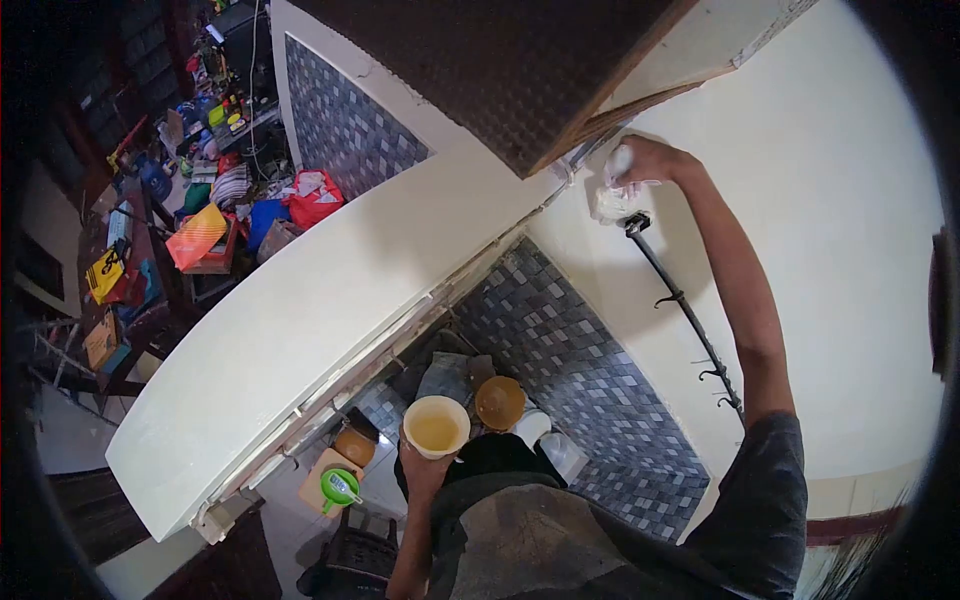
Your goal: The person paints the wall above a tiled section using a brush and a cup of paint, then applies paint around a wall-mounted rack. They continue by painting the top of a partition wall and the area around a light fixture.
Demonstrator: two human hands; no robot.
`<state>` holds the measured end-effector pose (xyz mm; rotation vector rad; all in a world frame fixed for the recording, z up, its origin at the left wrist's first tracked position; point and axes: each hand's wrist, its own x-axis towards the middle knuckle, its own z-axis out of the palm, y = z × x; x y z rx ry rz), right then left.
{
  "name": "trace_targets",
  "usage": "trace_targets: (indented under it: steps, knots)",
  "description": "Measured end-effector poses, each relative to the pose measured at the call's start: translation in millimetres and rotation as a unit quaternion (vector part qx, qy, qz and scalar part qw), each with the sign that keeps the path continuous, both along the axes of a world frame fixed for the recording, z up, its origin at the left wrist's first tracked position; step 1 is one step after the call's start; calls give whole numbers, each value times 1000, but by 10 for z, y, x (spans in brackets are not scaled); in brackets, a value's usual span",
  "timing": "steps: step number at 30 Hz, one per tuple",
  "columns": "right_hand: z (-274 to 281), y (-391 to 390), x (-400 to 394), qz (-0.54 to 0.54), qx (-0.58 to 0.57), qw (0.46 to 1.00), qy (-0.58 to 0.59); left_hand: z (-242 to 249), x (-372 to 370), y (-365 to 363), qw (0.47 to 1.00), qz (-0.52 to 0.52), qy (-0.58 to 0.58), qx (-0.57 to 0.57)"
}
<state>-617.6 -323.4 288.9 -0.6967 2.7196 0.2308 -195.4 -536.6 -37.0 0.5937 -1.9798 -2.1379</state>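
My right hand (pixel 648 163) is raised to the cream wall (pixel 840 200), its fingers closed round a crumpled white cloth (pixel 612 203). The cloth lies against the wall beside the top end of a black rail with hooks (pixel 672 288). Low in front of my body, my left hand (pixel 423 470) grips a pale round bowl (pixel 436 427) by its near side. Yellowish liquid shows inside the bowl, which is held roughly level.
A dark cabinet corner (pixel 520 150) juts in near my right hand. The curved white partition (pixel 330 270) crosses the view. Below are an orange-brown bowl (pixel 500 402), a green container (pixel 340 487) and grey tiles (pixel 560 330). Cluttered goods, including a red bag (pixel 316 200), lie beyond.
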Motion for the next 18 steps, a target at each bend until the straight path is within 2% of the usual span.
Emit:
trace_targets:
  steps: [2, 3, 5, 7, 10, 16, 17, 18]
  knots:
    - [-19, 157, -124, 0, -31, 999, -11, 9, 17, -19, 1000, 2, 3, -13]
    - [136, -5, 104, -14, 12, 999, 51, -18, 18, -22, 1000, -2, 7, -9]
    - [297, 33, 83, -17, 13, 999, 43, -97, 15, -6, 1000, -8, 14, 1]
    - [451, 126, 58, -35, -15, 999, 34, 61, -30, -9, 1000, -15, 1, -8]
    - [812, 57, 351, -34, -20, 996, 75, 55, -56, 5, 999, -12, 16, -36]
    - [699, 126, 582, -44, -67, 988, 129, -74, -76, 24, 997, -32, 17, -67]
    - [634, 68, 609, -81, -92, 990, 65, -68, -80, 23, 996, -36, 22, -73]
    - [416, 173, 519, -63, -111, 988, 90, -43, -96, 27, 996, -38, 21, -72]
